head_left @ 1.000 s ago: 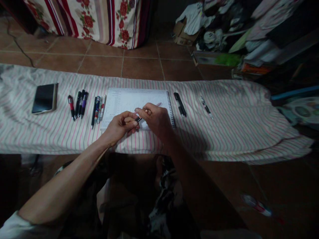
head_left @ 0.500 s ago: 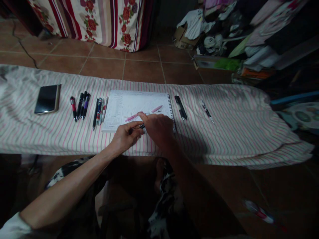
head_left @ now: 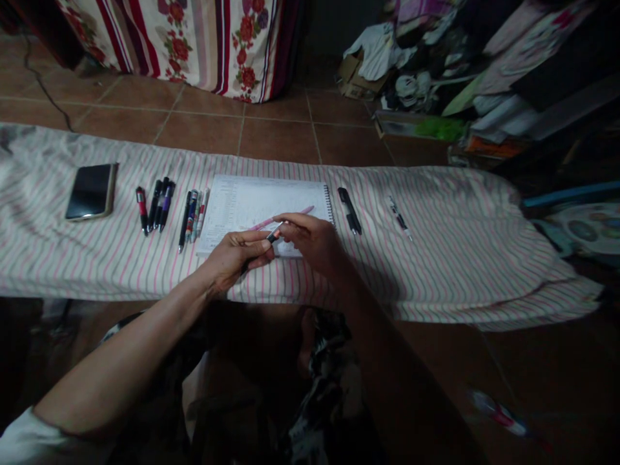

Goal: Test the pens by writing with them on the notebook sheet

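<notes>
A dark pen point(head_left: 274, 235) with a silvery part is pinched between the fingers of my left hand point(head_left: 236, 257), above the near edge of the spiral notebook point(head_left: 271, 189). My right hand point(head_left: 312, 240) is closed at the upper end of that same pen, its fingers touching it. What else the right fingers may hold is hidden. On the notebook page behind my hands lies a pink pen point(head_left: 261, 224), partly covered by the right hand; another pink piece point(head_left: 307, 210) shows just beyond the knuckles.
Left of the notebook lie several pens point(head_left: 192, 216), more dark pens point(head_left: 159, 203), a red-and-black pen point(head_left: 142, 210) and a phone point(head_left: 91, 192). To the right are black pens point(head_left: 349, 211) and a white-and-black pen point(head_left: 400, 218). A striped cloth point(head_left: 465, 258) covers the surface.
Both hands have shifted on the pen: the right hand has turned and drawn back slightly, the left has moved a little left. More of the held pen now shows between them.
</notes>
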`<state>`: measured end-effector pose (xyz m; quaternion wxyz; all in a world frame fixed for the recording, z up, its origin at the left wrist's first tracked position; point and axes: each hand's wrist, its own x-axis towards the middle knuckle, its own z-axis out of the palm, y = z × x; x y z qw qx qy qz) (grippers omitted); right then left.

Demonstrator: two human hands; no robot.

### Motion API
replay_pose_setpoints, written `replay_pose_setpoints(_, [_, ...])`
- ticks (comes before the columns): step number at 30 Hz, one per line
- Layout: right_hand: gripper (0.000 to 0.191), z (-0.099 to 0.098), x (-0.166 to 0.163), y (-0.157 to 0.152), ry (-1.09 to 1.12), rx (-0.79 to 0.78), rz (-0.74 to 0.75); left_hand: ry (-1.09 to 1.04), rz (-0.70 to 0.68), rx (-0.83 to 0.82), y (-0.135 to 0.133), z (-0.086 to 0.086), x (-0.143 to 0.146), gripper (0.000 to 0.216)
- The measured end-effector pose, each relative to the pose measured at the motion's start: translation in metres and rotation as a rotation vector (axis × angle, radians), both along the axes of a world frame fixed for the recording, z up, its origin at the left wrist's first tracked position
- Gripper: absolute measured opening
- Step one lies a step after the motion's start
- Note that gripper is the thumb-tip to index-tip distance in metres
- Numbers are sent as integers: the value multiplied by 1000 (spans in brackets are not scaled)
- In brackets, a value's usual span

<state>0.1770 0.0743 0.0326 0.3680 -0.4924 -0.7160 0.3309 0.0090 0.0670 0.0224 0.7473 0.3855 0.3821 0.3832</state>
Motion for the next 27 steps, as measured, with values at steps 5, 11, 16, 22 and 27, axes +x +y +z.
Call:
replay_pose_setpoints(5, [33,3,-3,2,-109,58,-74,-52,-70,4,0,4,-3,23])
replay_pose_setpoints(11, [38,12,-19,3,-395,125,-301,-110,-55,-92,-3,3,-1,36])
replay_pose_setpoints(16, [35,12,-23,2,-530,155,-243,-113,-58,-135,-5,0,0,21])
replay_pose_setpoints(22, [35,7,-21,0,-579,153,-196,-156,-92,-177,-1,-1,-1,7])
replay_pose_setpoints(27, [36,2,-18,6,-262,97,-187,-222,-29,-276,5,4,-6,13])
